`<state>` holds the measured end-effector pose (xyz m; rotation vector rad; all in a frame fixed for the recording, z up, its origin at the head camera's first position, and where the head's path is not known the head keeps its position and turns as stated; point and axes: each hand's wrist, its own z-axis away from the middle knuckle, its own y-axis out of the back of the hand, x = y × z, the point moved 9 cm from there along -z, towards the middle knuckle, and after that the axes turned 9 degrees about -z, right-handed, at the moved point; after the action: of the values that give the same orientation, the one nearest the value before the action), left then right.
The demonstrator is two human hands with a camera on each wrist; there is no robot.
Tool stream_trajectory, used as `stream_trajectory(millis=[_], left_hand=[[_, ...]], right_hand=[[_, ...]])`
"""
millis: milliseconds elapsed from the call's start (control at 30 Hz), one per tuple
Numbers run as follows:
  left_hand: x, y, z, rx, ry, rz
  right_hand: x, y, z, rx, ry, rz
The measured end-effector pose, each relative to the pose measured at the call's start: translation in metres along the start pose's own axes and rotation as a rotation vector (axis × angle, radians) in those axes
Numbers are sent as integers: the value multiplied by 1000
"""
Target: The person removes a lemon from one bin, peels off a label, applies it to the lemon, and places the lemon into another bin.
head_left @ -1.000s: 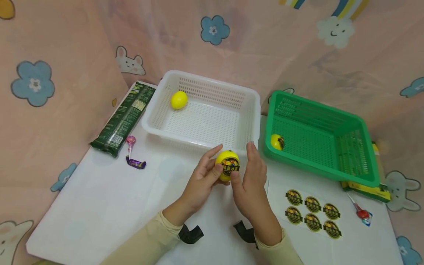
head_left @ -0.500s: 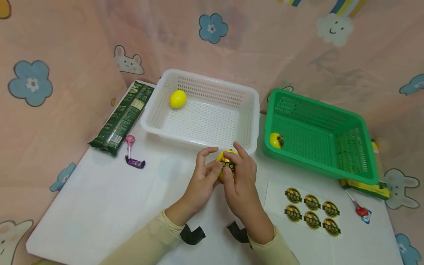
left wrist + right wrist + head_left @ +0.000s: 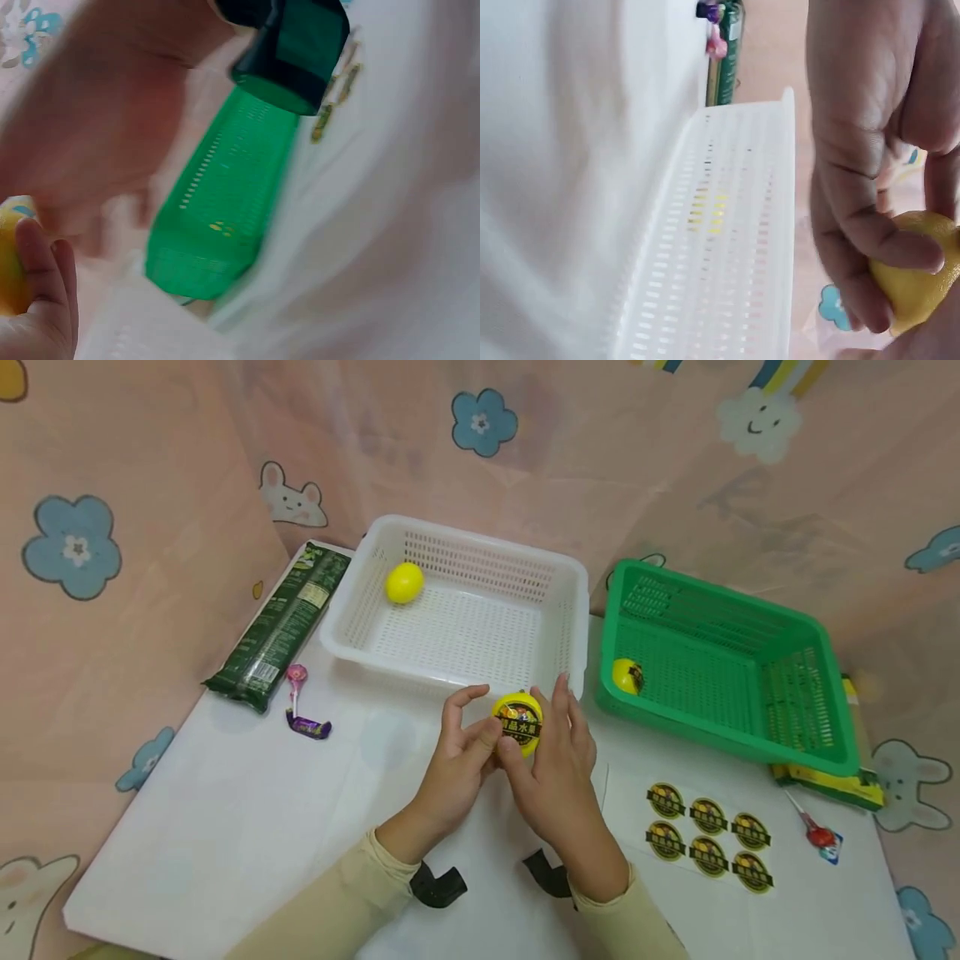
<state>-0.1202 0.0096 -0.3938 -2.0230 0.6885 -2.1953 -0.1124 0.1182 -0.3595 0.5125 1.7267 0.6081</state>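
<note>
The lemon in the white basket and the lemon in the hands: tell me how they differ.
The lemon in the white basket shows plain yellow skin with no label; the lemon in the hands carries a round dark sticker facing up. The basket lemon lies untouched in a far corner of the white basket; the other is held above the table, the left hand and right hand both gripping it. Both are yellow and look similar in size.

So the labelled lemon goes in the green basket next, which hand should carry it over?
Right, probably. The right hand already grips the lemon and lies on the green basket's side; the left hand would have to cross over it.
</note>
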Motion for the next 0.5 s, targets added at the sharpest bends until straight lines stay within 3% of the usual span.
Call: stream_trajectory(millis=[100, 300, 500], left_hand=[[7, -1, -3, -2, -47, -44], [20, -4, -2, -5, -156, -179], [26, -11, 3, -5, -262, -242]], right_hand=[[6, 5, 3, 6, -36, -39], [-12, 17, 10, 144, 128, -140], [-21, 15, 9, 163, 164, -198]])
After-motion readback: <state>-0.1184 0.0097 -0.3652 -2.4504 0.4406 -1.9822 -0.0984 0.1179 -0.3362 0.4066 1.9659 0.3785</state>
